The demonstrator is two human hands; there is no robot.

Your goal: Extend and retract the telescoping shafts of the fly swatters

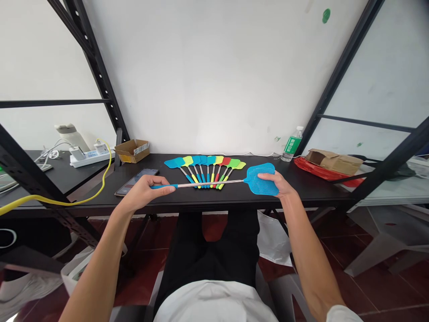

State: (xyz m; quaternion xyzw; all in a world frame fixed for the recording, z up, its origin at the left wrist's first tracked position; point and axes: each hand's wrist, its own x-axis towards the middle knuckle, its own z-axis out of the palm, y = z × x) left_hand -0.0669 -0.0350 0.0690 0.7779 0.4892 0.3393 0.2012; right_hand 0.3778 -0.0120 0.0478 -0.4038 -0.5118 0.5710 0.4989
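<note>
A blue fly swatter [259, 184] with a long metal rod is held crosswise above the front of the black table [201, 201]. My left hand [147, 191] is closed around its blue handle, thumb lying along the grip. At the other end, my right hand [277, 182] pinches the perforated blue head, with the thumb on top and the fingers hidden beneath. Behind the rod, several fly swatters [205, 162] in blue, yellow, red and green lie fanned out, heads toward the wall and handles toward me.
Left on the table are a phone [137, 181] and an open cardboard box [132, 151]. A water bottle [292, 144] stands at the back right, near a brown paper package [335, 161] on red plastic. A yellow cable [83, 201] crosses the shelf post at left.
</note>
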